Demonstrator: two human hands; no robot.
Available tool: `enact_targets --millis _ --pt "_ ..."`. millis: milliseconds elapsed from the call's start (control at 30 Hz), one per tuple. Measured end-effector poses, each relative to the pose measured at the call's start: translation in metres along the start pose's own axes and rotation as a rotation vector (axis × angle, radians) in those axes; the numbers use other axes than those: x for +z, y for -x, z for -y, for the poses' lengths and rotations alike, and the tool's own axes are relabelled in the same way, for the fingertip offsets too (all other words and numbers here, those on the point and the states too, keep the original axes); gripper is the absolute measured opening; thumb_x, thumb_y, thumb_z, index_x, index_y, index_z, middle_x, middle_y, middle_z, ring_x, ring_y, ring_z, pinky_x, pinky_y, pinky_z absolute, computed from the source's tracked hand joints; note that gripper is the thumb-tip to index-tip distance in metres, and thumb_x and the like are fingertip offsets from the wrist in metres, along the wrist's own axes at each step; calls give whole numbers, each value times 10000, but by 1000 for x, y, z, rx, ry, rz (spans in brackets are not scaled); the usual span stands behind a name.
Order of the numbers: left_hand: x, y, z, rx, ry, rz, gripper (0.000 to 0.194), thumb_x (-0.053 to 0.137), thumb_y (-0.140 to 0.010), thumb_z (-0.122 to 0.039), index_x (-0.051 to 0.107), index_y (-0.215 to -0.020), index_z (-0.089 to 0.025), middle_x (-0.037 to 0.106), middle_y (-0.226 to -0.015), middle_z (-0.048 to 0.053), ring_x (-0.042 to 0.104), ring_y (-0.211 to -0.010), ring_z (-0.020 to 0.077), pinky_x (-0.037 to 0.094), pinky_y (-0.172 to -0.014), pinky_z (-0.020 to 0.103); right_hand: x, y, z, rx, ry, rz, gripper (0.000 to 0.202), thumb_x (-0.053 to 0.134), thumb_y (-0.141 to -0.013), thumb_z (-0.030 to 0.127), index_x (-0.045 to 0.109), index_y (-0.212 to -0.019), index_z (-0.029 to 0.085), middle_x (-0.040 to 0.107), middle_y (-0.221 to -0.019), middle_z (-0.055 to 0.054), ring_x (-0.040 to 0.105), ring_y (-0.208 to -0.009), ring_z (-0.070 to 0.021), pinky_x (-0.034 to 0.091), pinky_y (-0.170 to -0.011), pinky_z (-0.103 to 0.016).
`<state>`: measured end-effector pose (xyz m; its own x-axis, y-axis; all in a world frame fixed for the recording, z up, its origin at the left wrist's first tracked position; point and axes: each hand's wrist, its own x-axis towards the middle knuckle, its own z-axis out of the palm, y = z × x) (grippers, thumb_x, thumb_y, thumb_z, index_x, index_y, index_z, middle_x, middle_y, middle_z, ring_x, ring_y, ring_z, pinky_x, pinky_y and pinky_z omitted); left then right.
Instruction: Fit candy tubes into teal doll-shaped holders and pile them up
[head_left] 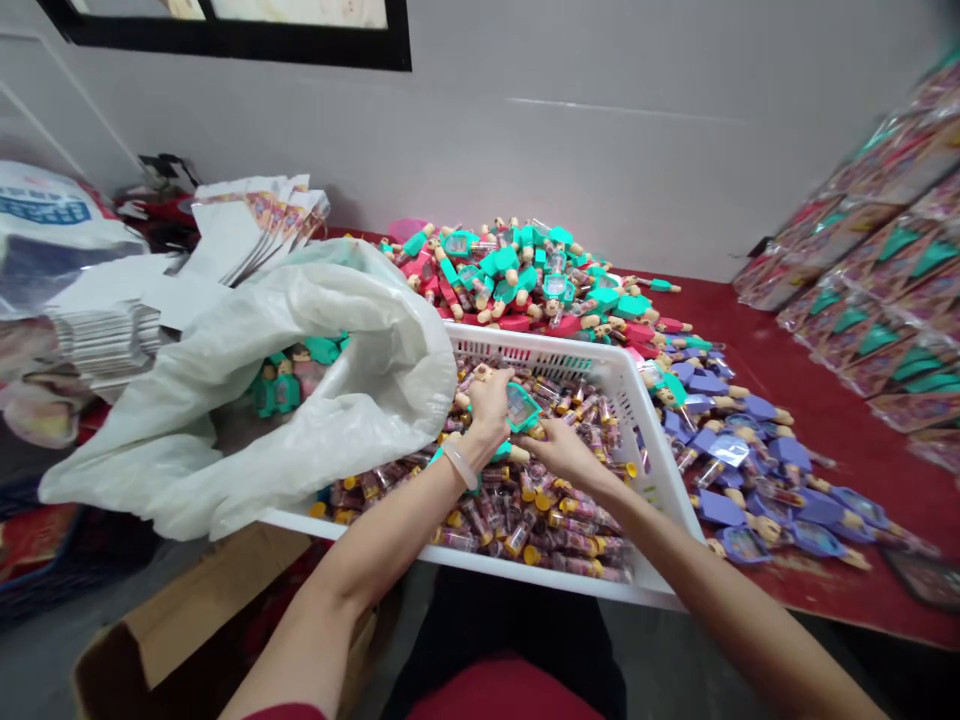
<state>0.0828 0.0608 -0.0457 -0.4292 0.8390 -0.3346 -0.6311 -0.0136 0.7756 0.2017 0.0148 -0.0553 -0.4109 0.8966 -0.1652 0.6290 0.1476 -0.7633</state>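
Note:
Over the white basket (660, 450), my left hand (489, 405) is closed on a teal toy (523, 407) with a clear window, holding it by its upper left side. My right hand (555, 448) touches the lower right of the same toy, fingers pressed together; what they pinch is too small to make out. Beneath both hands lie many small clear tubes with yellow caps (525, 525). A translucent plastic bag (322, 450) with more teal toys (285, 388) in it rests on the basket's left part.
Behind the basket is a heap of teal and red toys (517, 265). Purple toys (795, 500) lie to the right on the red table (840, 430). Packed toys (862, 290) are stacked far right, white cards (232, 235) at left. An open cardboard box (202, 610) stands below.

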Motion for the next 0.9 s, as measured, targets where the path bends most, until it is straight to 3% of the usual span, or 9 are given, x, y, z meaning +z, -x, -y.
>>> enact_targets --millis 100,167,233,333,400,600,667,833,900 --pt "2 8 -7 -47 24 269 244 743 -589 -264 529 -602 -147 555 -512 -20 590 -501 131 488 -545 250 -8 3 -6 15 -480 435 540 434 -841 673 273 -547 249 240 -415 97 213 -342 -75 243 -380 -229" --pt "2 9 -8 -26 44 351 247 730 -603 -270 511 -595 -156 556 -504 -20 598 -500 134 498 -550 253 -11 4 -7 24 -542 518 546 454 -810 704 281 -554 254 231 -403 104 190 -335 -75 223 -363 -229" --pt "2 5 -6 35 46 251 229 705 -609 -249 494 -602 -162 564 -513 -24 585 -481 123 488 -536 242 -8 4 -4 48 -353 300 472 525 -813 620 354 -591 240 312 -416 83 266 -357 -86 238 -389 -226" --pt "0 -2 -2 78 47 43 181 657 -617 -220 485 -622 -165 569 -530 -34 554 -458 103 457 -506 224 2 4 4 90 157 -247 238 555 -844 403 494 -736 200 508 -555 14 440 -492 -118 283 -482 -225" --pt "0 -3 -2 61 36 21 178 650 -609 -207 477 -613 -166 552 -522 -43 534 -447 91 442 -495 214 6 5 6 39 278 -320 177 545 -852 360 529 -792 195 572 -654 -13 487 -575 -130 307 -524 -227" --pt "2 12 -21 9 72 487 293 737 -587 -271 462 -619 -177 547 -522 -40 613 -525 127 492 -566 233 -2 10 -7 -12 -596 495 498 393 -857 701 344 -639 256 212 -386 115 173 -323 -82 208 -363 -224" --pt "2 12 -24 14 84 499 300 742 -585 -261 456 -632 -181 558 -527 -38 628 -537 139 499 -579 242 -4 8 -8 1 -652 566 498 399 -832 723 375 -671 252 197 -385 129 151 -309 -79 202 -358 -225" --pt "-3 -5 -15 68 24 93 230 711 -620 -259 502 -630 -163 562 -520 -33 597 -503 122 473 -558 237 4 7 4 15 -3 -231 251 567 -800 452 516 -795 206 511 -593 23 477 -540 -142 347 -537 -250" --pt "-5 -10 -10 44 20 64 247 731 -626 -283 520 -651 -157 570 -542 -32 602 -525 122 472 -572 241 5 13 4 -38 194 -313 187 537 -818 387 534 -797 201 575 -705 -15 532 -662 -175 368 -598 -268"
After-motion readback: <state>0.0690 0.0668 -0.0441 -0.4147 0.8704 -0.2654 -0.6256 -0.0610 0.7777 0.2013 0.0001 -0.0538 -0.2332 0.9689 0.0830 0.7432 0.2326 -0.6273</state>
